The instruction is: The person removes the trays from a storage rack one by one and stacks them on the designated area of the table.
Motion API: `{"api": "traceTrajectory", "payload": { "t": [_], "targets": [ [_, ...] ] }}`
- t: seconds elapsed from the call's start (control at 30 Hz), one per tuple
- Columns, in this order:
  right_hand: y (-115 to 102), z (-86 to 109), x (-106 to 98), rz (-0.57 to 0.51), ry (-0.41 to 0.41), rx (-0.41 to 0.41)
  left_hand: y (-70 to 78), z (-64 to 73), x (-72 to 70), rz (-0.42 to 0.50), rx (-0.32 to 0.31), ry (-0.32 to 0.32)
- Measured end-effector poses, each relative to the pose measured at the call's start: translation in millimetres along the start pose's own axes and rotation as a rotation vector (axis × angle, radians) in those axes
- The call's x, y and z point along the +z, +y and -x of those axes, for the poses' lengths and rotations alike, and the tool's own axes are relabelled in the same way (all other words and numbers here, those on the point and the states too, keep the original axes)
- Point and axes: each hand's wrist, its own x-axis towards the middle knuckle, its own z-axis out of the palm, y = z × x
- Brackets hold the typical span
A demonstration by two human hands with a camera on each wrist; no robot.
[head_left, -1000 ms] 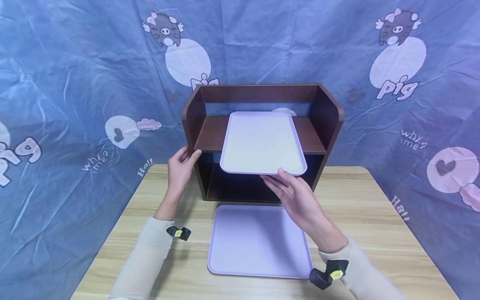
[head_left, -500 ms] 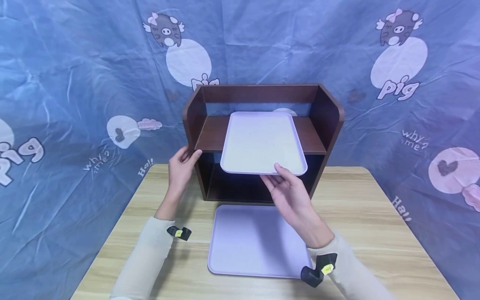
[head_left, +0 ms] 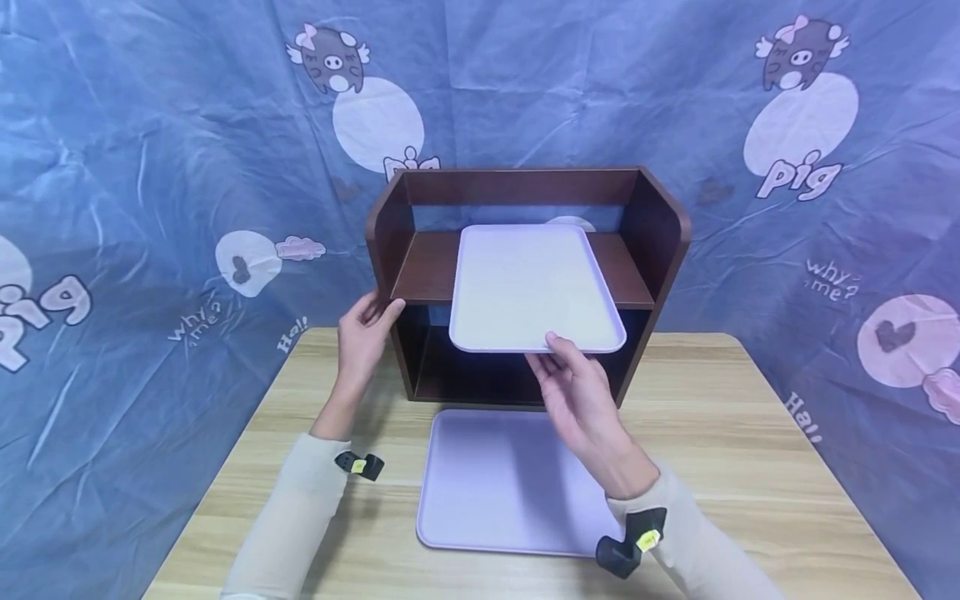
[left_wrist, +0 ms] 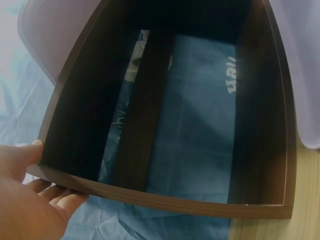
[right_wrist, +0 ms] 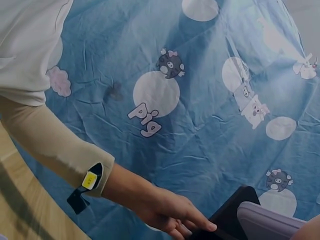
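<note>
Plainly, the upper tray point(head_left: 532, 287) lay over the upper deck of the shelf point(head_left: 654, 237), near end jutting past the front; contact at the back could not be told. Right hand point(head_left: 585, 404) pinched its near rim, thumb on top; left hand point(head_left: 362, 337) gripped the shelf's left front edge. Tray judged light, stiff, probably slippery; mid-rim seemed the best hold. Room showed toward both side panels. Second tray point(head_left: 476, 483) lay on the table point(head_left: 720, 417) below.
</note>
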Motion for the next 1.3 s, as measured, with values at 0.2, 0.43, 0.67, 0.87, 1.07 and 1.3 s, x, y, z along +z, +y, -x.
{"api": "traceTrajectory", "payload": {
  "t": [0.2,0.43,0.67,0.87,1.07,1.3],
  "targets": [
    [-0.9,1.8,-2.6,-0.019,0.002,-0.063,-0.7,-0.6,-0.1,-0.002,0.005,-0.004],
    [-3.5,6.0,-7.6,-0.028,0.007,-0.086,-1.6,-0.7,0.0,0.001,0.001,-0.004],
    [-5.3,10.6,-12.3,-0.032,0.055,-0.166,-1.6,-1.1,-0.4,-0.005,-0.002,-0.007],
    [-8.4,12.0,-14.1,-0.060,0.083,-0.197,-2.6,-2.1,-0.9,-0.002,-0.011,-0.010],
    [-13.3,10.8,-15.3,-0.089,0.094,-0.201,-2.8,-1.8,-0.6,0.002,-0.010,-0.007],
    [-16.9,12.8,-15.0,-0.078,0.096,-0.206,-2.6,-1.1,0.4,0.007,-0.006,-0.002]
  ]
}}
